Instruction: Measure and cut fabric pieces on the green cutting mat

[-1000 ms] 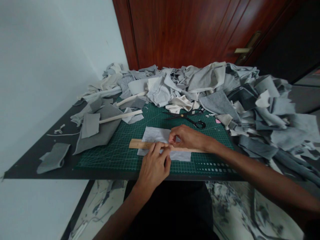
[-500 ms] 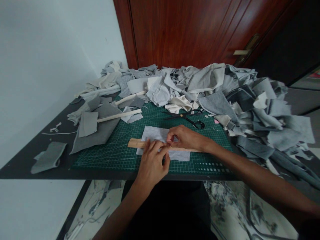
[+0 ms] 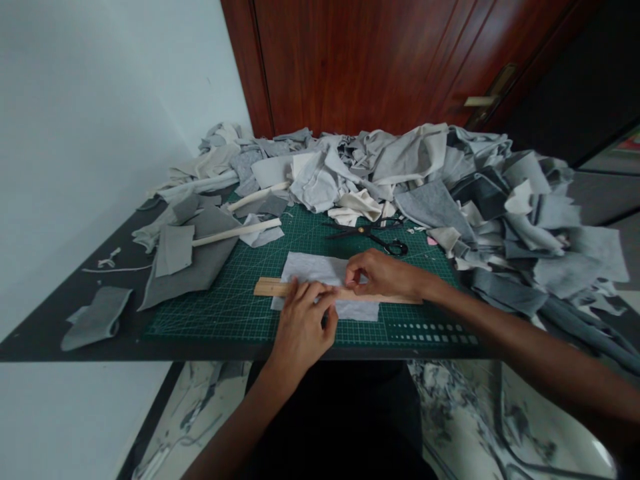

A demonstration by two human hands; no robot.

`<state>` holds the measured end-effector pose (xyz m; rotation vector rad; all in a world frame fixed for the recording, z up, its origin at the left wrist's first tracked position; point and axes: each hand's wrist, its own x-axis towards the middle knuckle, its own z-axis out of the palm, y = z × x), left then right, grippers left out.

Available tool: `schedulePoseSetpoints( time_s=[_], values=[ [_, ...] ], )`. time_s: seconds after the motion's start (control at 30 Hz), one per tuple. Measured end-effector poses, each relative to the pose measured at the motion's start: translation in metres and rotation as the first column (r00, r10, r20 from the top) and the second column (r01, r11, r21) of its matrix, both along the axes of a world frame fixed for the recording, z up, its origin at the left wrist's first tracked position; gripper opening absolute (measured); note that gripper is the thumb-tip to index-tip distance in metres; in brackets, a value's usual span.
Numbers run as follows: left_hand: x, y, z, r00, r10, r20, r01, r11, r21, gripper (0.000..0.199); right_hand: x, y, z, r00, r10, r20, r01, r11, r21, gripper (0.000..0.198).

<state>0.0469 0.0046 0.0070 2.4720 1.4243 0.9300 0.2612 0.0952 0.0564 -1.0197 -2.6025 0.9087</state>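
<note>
A light grey piece of cloth (image 3: 313, 267) lies on the green cutting mat (image 3: 215, 310), with a wooden ruler (image 3: 269, 287) laid across it from left to right. My left hand (image 3: 306, 323) rests on the ruler with its fingers spread, pressing it onto the cloth. Thumb and forefinger of my right hand (image 3: 384, 275) are pinched together just above the ruler's upper edge. Whatever sits between them is too small to make out. Beyond the cloth lie black scissors (image 3: 367, 231), blades parted and pointing left.
A long heap of grey and white fabric scraps (image 3: 410, 157) runs along the back and right of the dark table (image 3: 37, 337). More grey pieces (image 3: 203, 267) lie to the left, with cream strips (image 3: 237, 233) on them. Scraps (image 3: 445, 393) litter the floor.
My right hand has slid a little to the right along the ruler, away from my left fingers. My left hand stays in place on the ruler.
</note>
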Motion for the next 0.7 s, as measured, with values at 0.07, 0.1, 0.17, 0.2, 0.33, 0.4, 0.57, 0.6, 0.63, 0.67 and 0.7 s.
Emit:
schedulePoseSetpoints(
  time_s=[0.07, 0.1, 0.17, 0.2, 0.33, 0.4, 0.57, 0.6, 0.63, 0.67, 0.7],
  values=[
    [-0.001, 0.001, -0.001, 1.0, -0.006, 0.01, 0.006, 1.0, 0.005, 0.026, 0.014, 0.0, -0.002, 1.0, -0.014, 0.023, 0.015, 1.0, -0.012, 0.009],
    [-0.002, 0.002, -0.001, 1.0, -0.013, 0.017, 0.012, 1.0, 0.007, 0.025, 0.02, 0.0, -0.004, 0.999, -0.019, 0.033, 0.02, 1.0, -0.015, 0.01],
    [-0.005, 0.006, -0.002, 0.999, -0.035, 0.032, 0.035, 0.999, 0.002, 0.027, 0.029, -0.001, -0.006, 0.999, -0.026, 0.039, 0.026, 1.0, -0.015, 0.011],
    [-0.007, 0.009, -0.002, 0.998, -0.048, 0.04, 0.049, 0.999, -0.009, 0.03, 0.032, -0.002, -0.006, 0.999, -0.031, 0.033, 0.032, 0.999, -0.01, 0.011],
    [-0.016, 0.021, -0.005, 0.991, -0.084, 0.108, 0.092, 0.993, -0.078, 0.043, 0.024, -0.009, -0.003, 0.997, -0.083, -0.001, 0.083, 0.996, 0.015, 0.012],
    [-0.019, 0.026, -0.007, 0.986, -0.087, 0.141, 0.101, 0.991, -0.093, 0.04, 0.016, -0.012, 0.001, 0.995, -0.101, -0.001, 0.101, 0.994, 0.032, 0.012],
    [-0.022, 0.03, -0.006, 0.981, -0.07, 0.183, 0.092, 0.989, -0.115, 0.021, 0.003, -0.013, 0.006, 0.994, -0.104, 0.027, 0.102, 0.994, 0.048, 0.013],
    [-0.023, 0.03, -0.005, 0.981, -0.059, 0.187, 0.082, 0.99, -0.118, 0.018, 0.004, -0.013, 0.006, 0.994, -0.103, 0.032, 0.102, 0.994, 0.038, 0.013],
    [-0.023, 0.03, -0.004, 0.981, -0.05, 0.189, 0.073, 0.99, -0.118, 0.016, 0.004, -0.012, 0.005, 0.994, -0.103, 0.034, 0.102, 0.994, 0.028, 0.013],
    [-0.024, 0.03, -0.003, 0.981, -0.041, 0.188, 0.064, 0.991, -0.118, 0.015, 0.005, -0.011, 0.004, 0.994, -0.102, 0.035, 0.101, 0.995, 0.02, 0.013],
    [-0.024, 0.029, -0.002, 0.983, -0.029, 0.182, 0.051, 0.992, -0.118, 0.014, 0.006, -0.01, 0.003, 0.995, -0.099, 0.032, 0.099, 0.995, 0.016, 0.013]
  ],
)
